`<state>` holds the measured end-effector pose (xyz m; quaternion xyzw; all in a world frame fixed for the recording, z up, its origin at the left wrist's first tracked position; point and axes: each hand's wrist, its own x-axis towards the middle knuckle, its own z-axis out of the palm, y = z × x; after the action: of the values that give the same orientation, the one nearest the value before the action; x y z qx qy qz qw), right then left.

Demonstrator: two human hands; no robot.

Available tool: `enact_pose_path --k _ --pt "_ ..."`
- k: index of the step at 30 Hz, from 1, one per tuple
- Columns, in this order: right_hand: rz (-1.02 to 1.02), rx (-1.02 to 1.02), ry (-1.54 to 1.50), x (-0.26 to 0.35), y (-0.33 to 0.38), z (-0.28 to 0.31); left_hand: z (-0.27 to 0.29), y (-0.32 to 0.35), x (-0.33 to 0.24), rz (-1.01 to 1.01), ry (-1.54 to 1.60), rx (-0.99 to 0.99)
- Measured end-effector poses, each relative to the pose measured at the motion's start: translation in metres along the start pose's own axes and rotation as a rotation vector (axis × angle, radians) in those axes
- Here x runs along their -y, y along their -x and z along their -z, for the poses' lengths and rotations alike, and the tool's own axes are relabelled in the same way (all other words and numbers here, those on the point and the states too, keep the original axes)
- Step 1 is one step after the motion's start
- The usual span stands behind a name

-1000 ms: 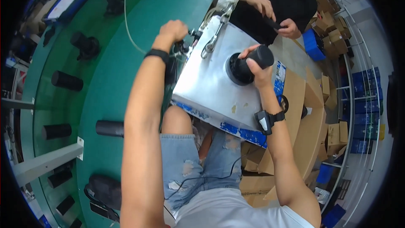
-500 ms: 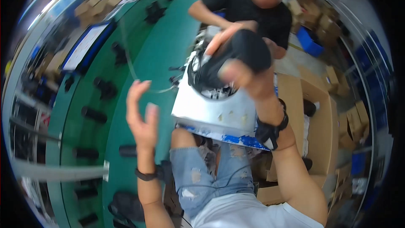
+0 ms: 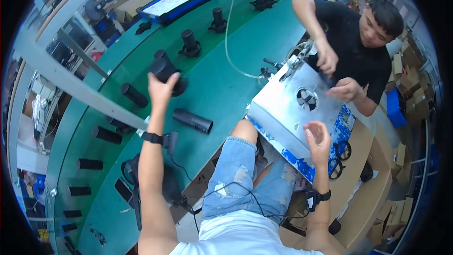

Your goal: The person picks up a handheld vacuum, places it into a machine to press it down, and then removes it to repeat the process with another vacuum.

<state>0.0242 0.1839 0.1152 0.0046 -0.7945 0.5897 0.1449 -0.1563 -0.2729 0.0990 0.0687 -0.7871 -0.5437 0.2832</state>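
Note:
My left hand (image 3: 161, 90) is closed around the lower part of a black flanged cylinder (image 3: 163, 67) at the left, over the green work surface (image 3: 222, 85). Its palm and fingers hide some of that part. My right hand (image 3: 319, 140) holds nothing; thumb and fingers are curled but apart, near the front of a silver metal box (image 3: 278, 108). A round opening (image 3: 307, 99) in the box's top shows dark and metallic pieces inside. A plain black cylinder (image 3: 192, 120) lies on its side between my left hand and my knee.
Across the box, a co-worker's hands (image 3: 347, 89) work above its far side. More black cylinders (image 3: 97, 134) line the green surface. Two black rings (image 3: 335, 168) lie by the box's right edge. An open cardboard box (image 3: 373, 179) stands at right, and a grey metal bar (image 3: 80, 85) crosses the left.
The view has swung left. My left hand went from empty to gripping a black flanged cylinder. My right hand, earlier at a dark round part above the box, is now empty and nearer me.

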Motion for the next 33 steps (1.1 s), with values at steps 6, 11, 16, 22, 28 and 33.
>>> enact_pose_path --k 6,11,16,22,28,33 --pt "-0.11 -0.11 -0.002 -0.046 0.009 0.011 0.01 -0.065 0.081 0.275 -0.45 -0.223" --pt "-0.116 -0.175 0.072 -0.044 0.01 0.004 -0.009 -0.095 0.071 0.334 -0.637 -0.189" --pt "-0.067 -0.182 0.141 -0.046 0.001 -0.001 0.005 -0.137 0.082 0.282 -0.78 -0.134" --pt "-0.051 -0.164 0.158 -0.035 0.0 0.014 -0.032 -0.158 0.067 -0.294 -0.949 0.088" --pt "-0.053 -0.17 0.164 -0.031 0.009 0.016 -0.057 -0.157 0.081 -0.354 -1.027 0.388" --pt "0.041 -0.205 0.15 -0.03 0.002 0.002 -0.06 -0.125 0.047 -0.489 -1.082 0.301"
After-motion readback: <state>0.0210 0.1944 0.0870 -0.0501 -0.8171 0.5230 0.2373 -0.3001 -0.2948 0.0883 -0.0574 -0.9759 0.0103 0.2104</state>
